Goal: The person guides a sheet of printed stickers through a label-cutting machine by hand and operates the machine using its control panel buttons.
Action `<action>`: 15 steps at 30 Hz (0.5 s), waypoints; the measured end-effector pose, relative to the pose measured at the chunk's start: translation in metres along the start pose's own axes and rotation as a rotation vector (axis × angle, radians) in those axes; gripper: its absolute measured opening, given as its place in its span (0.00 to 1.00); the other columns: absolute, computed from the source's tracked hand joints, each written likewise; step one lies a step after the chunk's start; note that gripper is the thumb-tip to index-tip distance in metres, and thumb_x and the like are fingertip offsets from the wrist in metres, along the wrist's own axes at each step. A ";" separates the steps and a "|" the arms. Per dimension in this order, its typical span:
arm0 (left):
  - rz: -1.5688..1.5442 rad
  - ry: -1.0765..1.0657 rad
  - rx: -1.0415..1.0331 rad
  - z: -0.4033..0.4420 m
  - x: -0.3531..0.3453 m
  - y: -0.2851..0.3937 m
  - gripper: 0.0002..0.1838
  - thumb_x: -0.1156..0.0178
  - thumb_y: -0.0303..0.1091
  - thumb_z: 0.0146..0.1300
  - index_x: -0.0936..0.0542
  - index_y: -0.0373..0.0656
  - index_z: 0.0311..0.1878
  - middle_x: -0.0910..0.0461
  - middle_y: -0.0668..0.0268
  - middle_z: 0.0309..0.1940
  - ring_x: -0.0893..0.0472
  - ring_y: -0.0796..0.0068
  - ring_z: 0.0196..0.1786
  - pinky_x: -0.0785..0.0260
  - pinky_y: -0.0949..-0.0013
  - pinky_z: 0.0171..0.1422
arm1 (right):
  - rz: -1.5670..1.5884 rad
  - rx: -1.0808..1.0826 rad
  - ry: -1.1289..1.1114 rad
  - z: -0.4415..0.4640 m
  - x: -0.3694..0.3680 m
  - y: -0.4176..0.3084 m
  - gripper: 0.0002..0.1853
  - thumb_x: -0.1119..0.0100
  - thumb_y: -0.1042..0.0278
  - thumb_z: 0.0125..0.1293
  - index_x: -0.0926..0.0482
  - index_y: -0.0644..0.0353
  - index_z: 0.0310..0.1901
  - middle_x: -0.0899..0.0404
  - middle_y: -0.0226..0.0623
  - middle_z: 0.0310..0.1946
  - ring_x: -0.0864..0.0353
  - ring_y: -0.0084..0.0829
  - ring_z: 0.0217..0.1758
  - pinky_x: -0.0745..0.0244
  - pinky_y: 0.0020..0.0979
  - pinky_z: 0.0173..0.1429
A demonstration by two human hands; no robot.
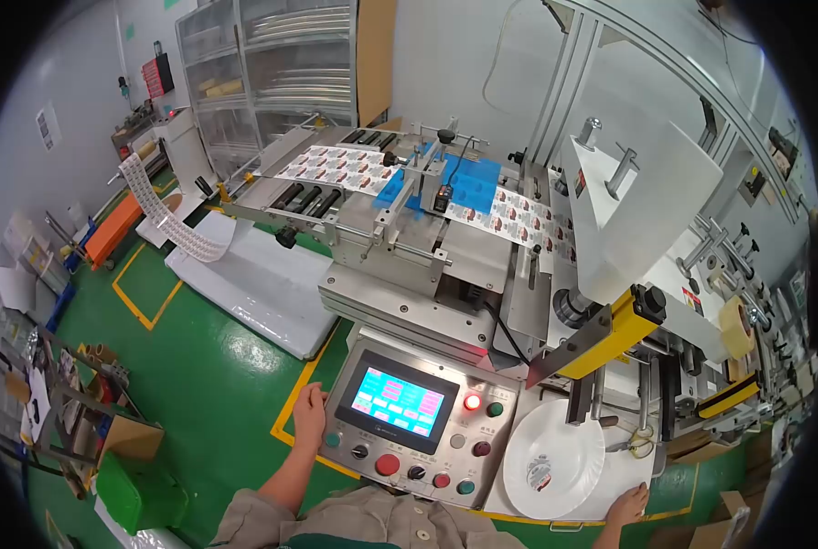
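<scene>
My left hand is at the left edge of the control panel, its fingers curled against that edge. The panel carries a lit touchscreen, a glowing red button, and several knobs and push buttons. At the lower right, my right hand is by the front right corner of a white side table; its fingers are bent, and their undersides are hidden. On that table, near my right hand, lies a white plate with a printed label on it. Scissors rest beyond the plate.
A printed label web runs across the machine, passing a blue sheet. A yellow-and-black bar juts out above the table. To the left are a wrapped white pallet, a green bin and a cluttered rack.
</scene>
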State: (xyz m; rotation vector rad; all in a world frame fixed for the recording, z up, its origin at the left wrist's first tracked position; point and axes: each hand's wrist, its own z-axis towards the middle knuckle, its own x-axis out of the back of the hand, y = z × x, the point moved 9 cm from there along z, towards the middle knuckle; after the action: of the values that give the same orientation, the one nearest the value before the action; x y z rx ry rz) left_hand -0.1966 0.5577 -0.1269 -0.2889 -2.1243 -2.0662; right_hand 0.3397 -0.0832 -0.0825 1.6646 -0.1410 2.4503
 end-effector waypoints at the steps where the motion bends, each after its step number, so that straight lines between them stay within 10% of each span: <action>1: -0.001 -0.005 0.002 -0.001 0.000 0.003 0.14 0.54 0.33 0.66 0.25 0.34 0.47 0.21 0.60 0.30 0.23 0.74 0.34 0.32 0.73 0.41 | 0.007 0.000 0.004 -0.001 0.000 -0.001 0.18 0.64 0.56 0.69 0.31 0.46 0.57 0.33 0.31 0.59 0.33 0.33 0.61 0.39 0.41 0.60; 15: -0.031 0.005 -0.036 0.000 0.002 0.004 0.13 0.54 0.32 0.66 0.26 0.34 0.46 0.21 0.59 0.31 0.23 0.73 0.33 0.31 0.72 0.40 | 0.013 0.017 -0.018 -0.001 -0.001 0.000 0.20 0.67 0.55 0.70 0.33 0.47 0.58 0.35 0.33 0.60 0.36 0.36 0.63 0.39 0.44 0.58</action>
State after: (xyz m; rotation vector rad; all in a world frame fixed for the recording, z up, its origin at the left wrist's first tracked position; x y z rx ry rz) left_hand -0.1973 0.5574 -0.1227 -0.2564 -2.1042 -2.1218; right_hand 0.3390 -0.0827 -0.0839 1.6984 -0.1344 2.4532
